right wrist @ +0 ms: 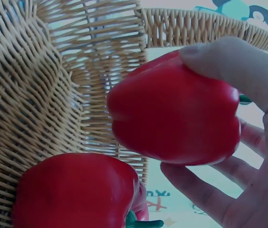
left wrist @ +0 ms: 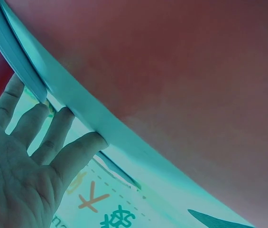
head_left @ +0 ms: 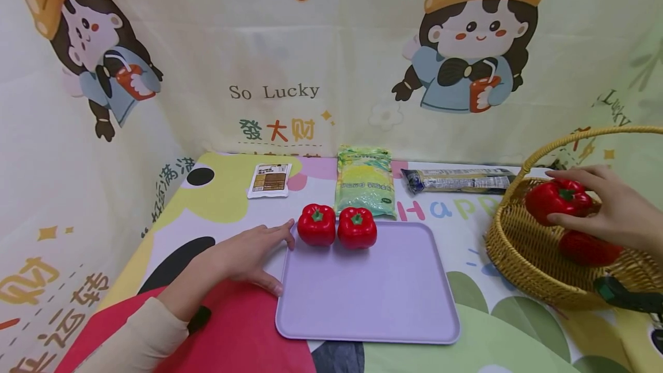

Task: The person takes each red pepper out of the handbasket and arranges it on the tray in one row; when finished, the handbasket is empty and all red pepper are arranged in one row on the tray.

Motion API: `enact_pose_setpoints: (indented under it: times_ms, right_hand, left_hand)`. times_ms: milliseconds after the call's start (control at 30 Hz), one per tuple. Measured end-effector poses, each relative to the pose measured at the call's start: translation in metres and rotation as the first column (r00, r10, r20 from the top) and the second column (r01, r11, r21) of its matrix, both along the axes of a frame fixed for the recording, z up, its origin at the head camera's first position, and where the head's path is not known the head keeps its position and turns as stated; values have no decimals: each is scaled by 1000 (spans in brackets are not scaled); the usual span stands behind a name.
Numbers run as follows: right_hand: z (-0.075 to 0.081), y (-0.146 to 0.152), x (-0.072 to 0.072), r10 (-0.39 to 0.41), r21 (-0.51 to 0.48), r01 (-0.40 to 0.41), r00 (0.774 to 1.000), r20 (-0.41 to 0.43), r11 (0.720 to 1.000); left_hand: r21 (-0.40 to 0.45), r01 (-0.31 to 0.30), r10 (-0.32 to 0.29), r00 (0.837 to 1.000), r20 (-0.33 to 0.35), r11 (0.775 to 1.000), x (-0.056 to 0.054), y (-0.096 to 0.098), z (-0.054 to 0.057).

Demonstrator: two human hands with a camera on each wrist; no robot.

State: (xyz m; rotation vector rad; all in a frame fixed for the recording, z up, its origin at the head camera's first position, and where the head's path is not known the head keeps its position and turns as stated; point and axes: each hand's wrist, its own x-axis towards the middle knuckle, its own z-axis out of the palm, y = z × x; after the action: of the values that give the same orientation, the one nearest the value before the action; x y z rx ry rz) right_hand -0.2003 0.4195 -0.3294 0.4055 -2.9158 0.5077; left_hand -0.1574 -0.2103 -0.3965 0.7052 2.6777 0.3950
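Note:
In the head view my right hand (head_left: 613, 206) grips a red bell pepper (head_left: 558, 200) over the wicker basket (head_left: 499, 240). The right wrist view shows the thumb on one side of this pepper (right wrist: 176, 114) and fingers on the other. Another red bell pepper (right wrist: 77, 190) lies lower in the basket. Two more red bell peppers, a left one (head_left: 316, 226) and a right one (head_left: 357, 229), stand side by side at the back left of the lilac tray (head_left: 368, 292). My left hand (head_left: 254, 258) rests at the tray's left edge, fingers spread, thumb by the rim.
Behind the tray lie a small white-and-brown packet (head_left: 269, 181), a green-yellow bag (head_left: 365, 182) and a long dark package (head_left: 458, 181). The basket's tall handle (head_left: 570, 138) arches above its opening. A black object (head_left: 627, 295) overlaps the basket's front right. A printed cloth hangs behind the table.

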Motion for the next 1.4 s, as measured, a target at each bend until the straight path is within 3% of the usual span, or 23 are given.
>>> enact_pose_setpoints:
  times_ms: [233, 433, 1033, 1400]
  right_hand:
    - [2, -7, 10, 7, -14, -8, 999, -46, 1000]
    - [3, -13, 20, -5, -96, 1, 999, -40, 995]
    - [8, -35, 39, 56, -167, -64, 997, -52, 984]
    - [10, -48, 44, 75, -198, -104, 986, -149, 975]
  left_hand:
    - [-8, -10, 10, 1000, -4, 1000, 0, 0, 1]
    - [2, -10, 10, 1000, 5, 1000, 0, 1, 1]
    - [-1, -12, 12, 1000, 3, 1000, 2, 1, 1]
    - [-15, -20, 20, 1000, 8, 1000, 1, 1, 1]
